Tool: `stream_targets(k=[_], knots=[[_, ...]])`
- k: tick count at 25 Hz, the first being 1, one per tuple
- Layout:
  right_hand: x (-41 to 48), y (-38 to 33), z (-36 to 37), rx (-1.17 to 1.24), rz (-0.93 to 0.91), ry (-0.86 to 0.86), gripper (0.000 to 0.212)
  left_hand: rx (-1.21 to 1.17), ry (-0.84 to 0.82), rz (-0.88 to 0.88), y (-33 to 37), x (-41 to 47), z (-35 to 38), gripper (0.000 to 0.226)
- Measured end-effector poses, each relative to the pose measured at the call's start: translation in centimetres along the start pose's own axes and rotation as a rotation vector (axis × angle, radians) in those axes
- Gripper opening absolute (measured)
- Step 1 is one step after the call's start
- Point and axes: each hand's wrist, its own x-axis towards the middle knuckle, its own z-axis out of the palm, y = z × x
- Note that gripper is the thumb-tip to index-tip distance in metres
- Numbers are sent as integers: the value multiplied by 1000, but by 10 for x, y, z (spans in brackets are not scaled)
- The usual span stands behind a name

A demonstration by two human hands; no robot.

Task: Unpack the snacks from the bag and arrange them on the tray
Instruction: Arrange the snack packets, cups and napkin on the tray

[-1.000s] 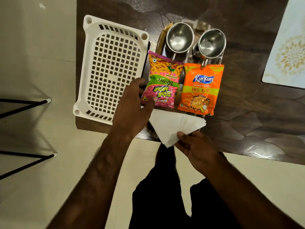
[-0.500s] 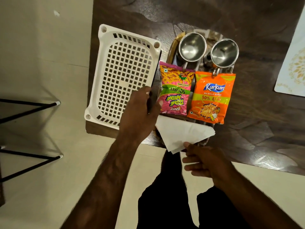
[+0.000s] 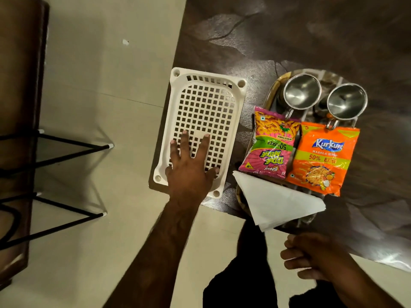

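Left hand [image 3: 190,172] spread in white basket [image 3: 206,103], two snack packets [image 3: 270,143] on tray [image 3: 272,90]

Two snack packets lie at the right of the frame: a pink packet [image 3: 269,144] and an orange packet [image 3: 323,157]. Two steel cups [image 3: 302,91] [image 3: 347,101] stand above them. One white basket [image 3: 205,121] sits mid-frame, and one folded napkin [image 3: 275,201] lies below the packets.

My one head camera looked steeply down from above, fairly near, over the surface [image 3: 311,41] edge, taking in floor [image 3: 100,85] at left and my legs below.
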Motion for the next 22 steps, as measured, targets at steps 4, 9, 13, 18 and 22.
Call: stream_targets(k=[4, 9, 13, 18, 22], knots=[[-1, 3, 2, -5, -35, 12, 26, -8, 37, 0, -11, -4, 4, 88], [-2, 8, 1, -28, -58, 11, 27, -25, 64, 18, -19, -2, 8, 89], [-8, 5, -8, -68, -56, -35, 26, -38, 16, 8, -16, -2, 4, 91], [-55, -40, -49, -373, -285, -161, 20, -259, 327, 52, -3, -42, -11, 74], [-79, -149, -92, -244, -867, 320, 26, -1002, 68, -424, 35, -118, 23, 25]])
